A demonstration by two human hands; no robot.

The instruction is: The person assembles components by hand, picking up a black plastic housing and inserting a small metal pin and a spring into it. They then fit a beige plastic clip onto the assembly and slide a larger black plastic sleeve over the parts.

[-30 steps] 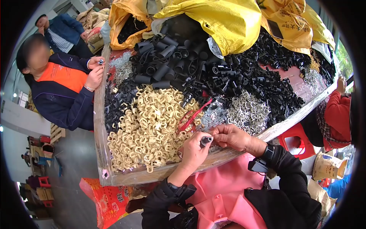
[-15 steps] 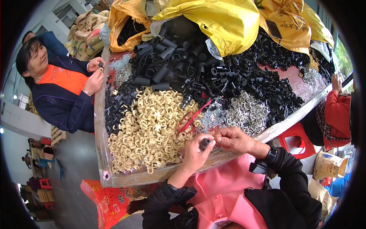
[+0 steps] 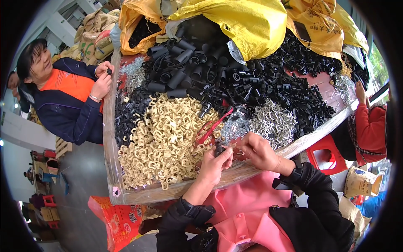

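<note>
Left hand (image 3: 215, 165) pinching a small black cylindrical part (image 3: 218, 149) at its twelve o'clock, right hand (image 3: 262, 154) curled at three o'clock, grip unclear, pale-gold U-shaped pieces (image 3: 161, 143) heaped at ten o'clock

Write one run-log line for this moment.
left hand: grips black part | right hand: near silver pieces, contents unclear | tan clips: nearby

A bright yellow sack (image 3: 256, 29) slumps at one o'clock and an orange sack (image 3: 127, 27) gapes at eleven; a co-worker (image 3: 75, 107) in navy and orange is between nine and ten, a wooden pallet (image 3: 63, 148) at nine, a red stool (image 3: 336, 164) just past three, a red bag (image 3: 112, 224) past seven
</note>
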